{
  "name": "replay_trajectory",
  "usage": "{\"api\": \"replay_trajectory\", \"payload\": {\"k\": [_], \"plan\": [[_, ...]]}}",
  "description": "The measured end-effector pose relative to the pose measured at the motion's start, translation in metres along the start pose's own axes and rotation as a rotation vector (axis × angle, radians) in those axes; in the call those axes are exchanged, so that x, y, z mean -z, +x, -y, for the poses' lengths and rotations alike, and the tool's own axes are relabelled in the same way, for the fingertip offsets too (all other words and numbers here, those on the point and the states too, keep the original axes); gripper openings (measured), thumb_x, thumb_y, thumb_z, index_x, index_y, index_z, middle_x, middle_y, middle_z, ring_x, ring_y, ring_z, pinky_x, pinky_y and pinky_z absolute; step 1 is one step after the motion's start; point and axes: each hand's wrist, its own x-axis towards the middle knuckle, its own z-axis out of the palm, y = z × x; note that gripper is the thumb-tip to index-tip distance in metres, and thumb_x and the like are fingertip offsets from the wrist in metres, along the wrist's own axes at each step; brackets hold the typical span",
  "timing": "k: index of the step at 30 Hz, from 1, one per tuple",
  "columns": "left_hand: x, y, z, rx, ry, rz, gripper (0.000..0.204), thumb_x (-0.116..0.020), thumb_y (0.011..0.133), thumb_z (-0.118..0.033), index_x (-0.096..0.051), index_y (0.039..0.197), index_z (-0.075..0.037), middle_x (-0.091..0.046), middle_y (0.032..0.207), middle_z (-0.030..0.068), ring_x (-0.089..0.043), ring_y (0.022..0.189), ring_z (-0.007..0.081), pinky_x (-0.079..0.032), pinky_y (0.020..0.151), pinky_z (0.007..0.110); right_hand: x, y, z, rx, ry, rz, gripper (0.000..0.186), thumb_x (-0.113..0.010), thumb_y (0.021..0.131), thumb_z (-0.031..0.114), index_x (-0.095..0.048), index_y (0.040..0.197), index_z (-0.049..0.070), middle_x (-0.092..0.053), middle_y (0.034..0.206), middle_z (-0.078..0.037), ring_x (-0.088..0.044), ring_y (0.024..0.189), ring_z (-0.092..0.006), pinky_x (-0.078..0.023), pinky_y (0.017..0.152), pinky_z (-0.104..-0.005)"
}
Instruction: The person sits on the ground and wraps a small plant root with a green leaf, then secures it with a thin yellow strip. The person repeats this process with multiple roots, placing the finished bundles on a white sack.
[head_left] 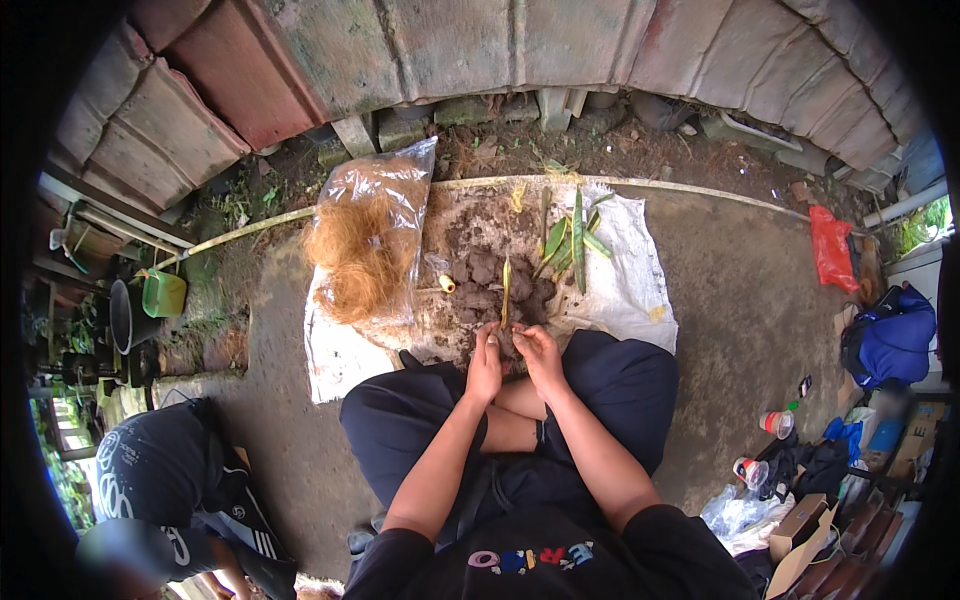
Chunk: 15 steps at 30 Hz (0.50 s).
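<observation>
On the ground just ahead of the person's folded knees lies a white sack cloth [630, 290], and both hands meet at its near edge. From the head view, the left hand [484, 365] and the right hand [540, 358] are pressed together around a dark lump of soil [507, 343], fingers curled onto it; each grip looks clenched on the clod, though the fingertips are too small to read exactly. A slim yellow-green cutting [505, 290] rises from between the hands, its lower end hidden in the lump.

Beyond the hands sits a heap of soil clods [480, 275], spread over the middle of the cloth. Further back lie several green leaf cuttings [572, 240], loosely crossed. To the left, a clear plastic bag of brown coconut fibre [365, 240] rests partly on the cloth, and a small yellow roll [447, 284] lies between bag and soil.

By my judgement, the step in hand is packing soil around the base of the cutting. The next move would call for steady, even pressure so the ball holds without snapping the stem, then a reach left to the fibre.
</observation>
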Motion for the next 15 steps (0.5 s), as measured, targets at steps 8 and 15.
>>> {"api": "replay_trajectory", "payload": {"k": [8,15], "plan": [[0.000,0.004,-0.010,0.130,-0.081,0.047,0.045,-0.026,0.103,-0.034,-0.033,0.143,-0.014,-0.052,0.121,0.0108,-0.060,0.082,0.0165,-0.052,0.064,0.028,0.000,0.001,0.001,-0.007,-0.061,0.013,0.007,-0.061,0.094,0.002,-0.057,0.100,0.002,-0.053,0.135,-0.012,-0.058,0.103,-0.0102,-0.049,0.085,-0.0248],[0.001,0.002,-0.015,0.157,-0.215,0.009,0.039,-0.024,0.103,-0.026,-0.036,0.138,-0.015,-0.058,0.102,0.0094,-0.059,0.069,0.0144,-0.047,0.053,0.025,-0.001,-0.002,0.001,0.012,-0.059,0.030,0.013,-0.060,0.096,0.008,-0.062,0.108,0.002,-0.057,0.134,-0.010,-0.058,0.105,-0.0107,-0.047,0.090,-0.0263]]}}
